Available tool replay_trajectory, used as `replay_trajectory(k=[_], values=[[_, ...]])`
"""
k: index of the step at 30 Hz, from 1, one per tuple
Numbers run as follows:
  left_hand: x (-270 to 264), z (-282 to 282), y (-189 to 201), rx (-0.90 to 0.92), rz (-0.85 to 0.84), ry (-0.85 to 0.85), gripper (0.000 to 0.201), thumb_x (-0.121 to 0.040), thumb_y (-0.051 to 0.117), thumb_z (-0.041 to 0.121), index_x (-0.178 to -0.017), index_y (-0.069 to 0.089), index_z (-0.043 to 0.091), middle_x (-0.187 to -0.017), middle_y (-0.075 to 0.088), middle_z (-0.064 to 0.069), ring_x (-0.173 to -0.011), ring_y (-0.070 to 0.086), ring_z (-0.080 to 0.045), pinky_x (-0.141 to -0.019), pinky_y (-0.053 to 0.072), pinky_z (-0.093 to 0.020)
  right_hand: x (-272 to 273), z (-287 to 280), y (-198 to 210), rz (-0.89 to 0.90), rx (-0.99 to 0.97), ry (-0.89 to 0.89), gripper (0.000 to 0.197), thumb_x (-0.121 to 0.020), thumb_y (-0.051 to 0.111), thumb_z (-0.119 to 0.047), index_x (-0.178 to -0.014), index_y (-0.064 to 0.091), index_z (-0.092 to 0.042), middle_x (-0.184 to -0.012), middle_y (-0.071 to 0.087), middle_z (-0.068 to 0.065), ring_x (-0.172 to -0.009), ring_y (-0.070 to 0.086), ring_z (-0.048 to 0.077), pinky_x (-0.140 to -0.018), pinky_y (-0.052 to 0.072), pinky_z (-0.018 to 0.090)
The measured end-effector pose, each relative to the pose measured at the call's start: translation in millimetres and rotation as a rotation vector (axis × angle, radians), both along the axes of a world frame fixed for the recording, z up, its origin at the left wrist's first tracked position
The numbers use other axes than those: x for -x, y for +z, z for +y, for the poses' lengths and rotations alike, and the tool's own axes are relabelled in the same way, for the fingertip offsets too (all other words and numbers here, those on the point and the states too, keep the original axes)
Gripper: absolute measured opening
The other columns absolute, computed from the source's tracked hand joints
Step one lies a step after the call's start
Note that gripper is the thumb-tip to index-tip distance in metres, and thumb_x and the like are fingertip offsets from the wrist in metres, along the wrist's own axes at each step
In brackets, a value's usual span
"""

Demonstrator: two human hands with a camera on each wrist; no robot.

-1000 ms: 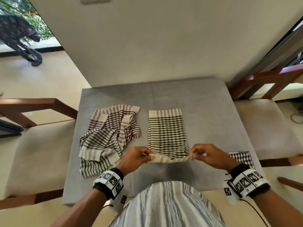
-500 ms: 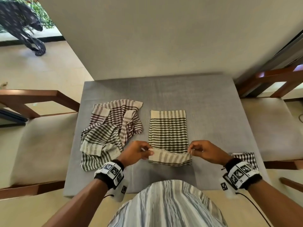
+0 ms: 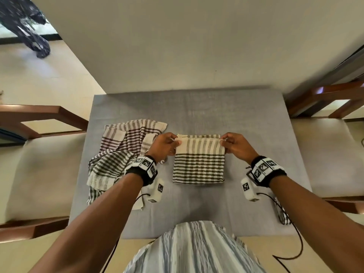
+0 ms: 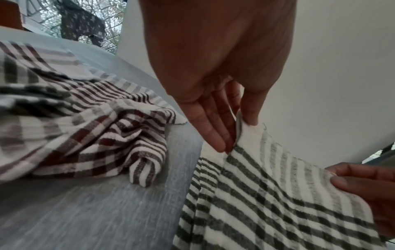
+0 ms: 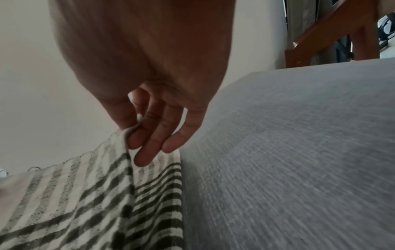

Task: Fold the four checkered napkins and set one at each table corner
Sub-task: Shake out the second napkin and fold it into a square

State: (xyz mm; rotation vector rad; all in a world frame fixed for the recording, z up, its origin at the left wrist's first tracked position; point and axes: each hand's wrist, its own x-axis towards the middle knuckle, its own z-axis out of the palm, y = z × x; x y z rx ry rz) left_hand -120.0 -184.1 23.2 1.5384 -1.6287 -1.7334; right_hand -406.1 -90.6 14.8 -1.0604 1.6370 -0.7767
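Note:
A green-and-cream checkered napkin (image 3: 199,162) lies folded in half at the middle of the grey table (image 3: 197,107). My left hand (image 3: 167,143) pinches its far left corner (image 4: 245,128) between thumb and fingers. My right hand (image 3: 234,143) pinches the far right corner (image 5: 128,133) the same way. Both corners sit at the napkin's far edge, just above the layer beneath. To the left lies a crumpled heap of checkered napkins (image 3: 122,152), maroon and green (image 4: 85,128). A folded checkered napkin (image 3: 284,217) peeks out under my right forearm at the near right corner.
Wooden chairs with cream seats stand at the left (image 3: 39,119) and right (image 3: 325,99) of the table. A cream wall (image 3: 197,46) rises behind the far edge. A black cable (image 3: 295,247) hangs from my right wrist.
Both hands carried the napkin's near edge away from me and over to its far edge, halving its length. The head view also tilted and moved closer.

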Motion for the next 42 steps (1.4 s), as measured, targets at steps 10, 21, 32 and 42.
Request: replay_trajectory(k=[10, 21, 32, 42], values=[[14, -23, -38, -0.020, -0.221, 0.039, 0.004, -0.092, 0.068, 0.017, -0.091, 0.065, 0.014, -0.082, 0.071, -0.008, -0.075, 0.070, -0.023, -0.075, 0.061, -0.040, 6, -36, -49, 0.393, -0.034, 0.042, 0.012, -0.091, 0.069, -0.026, -0.097, 0.069, -0.016, -0.095, 0.070, 0.002, -0.087, 0.065, 0.019, -0.079, 0.052, 0.035], [22, -34, -53, -0.094, -0.251, 0.078, 0.007, -0.092, 0.067, 0.021, -0.097, 0.063, 0.019, -0.101, 0.071, -0.013, -0.091, 0.070, -0.027, -0.079, 0.061, -0.046, 1, -43, -55, 0.453, -0.106, 0.009, 0.008, -0.093, 0.065, -0.029, -0.092, 0.063, -0.021, -0.089, 0.065, -0.002, -0.080, 0.061, 0.015, -0.071, 0.042, 0.026], [24, -38, -61, -0.078, -0.346, 0.060, 0.019, -0.091, 0.068, 0.025, -0.107, 0.065, 0.015, -0.101, 0.072, -0.009, -0.085, 0.072, -0.023, -0.077, 0.062, -0.043, -1, -50, -52, 0.424, -0.177, -0.025, 0.009, -0.093, 0.064, -0.021, -0.098, 0.060, -0.014, -0.088, 0.069, 0.002, -0.075, 0.063, 0.014, -0.061, 0.041, 0.018], [27, 20, -41, 0.546, -0.423, -0.261, 0.046, -0.093, 0.062, 0.033, -0.133, 0.049, 0.014, -0.142, 0.039, -0.014, -0.131, 0.040, -0.032, -0.111, 0.038, -0.047, -23, -4, -39, 0.495, -0.037, -0.042, 0.029, -0.095, 0.058, -0.027, -0.121, 0.046, -0.023, -0.110, 0.062, 0.000, -0.084, 0.063, 0.017, -0.070, 0.047, 0.030]])
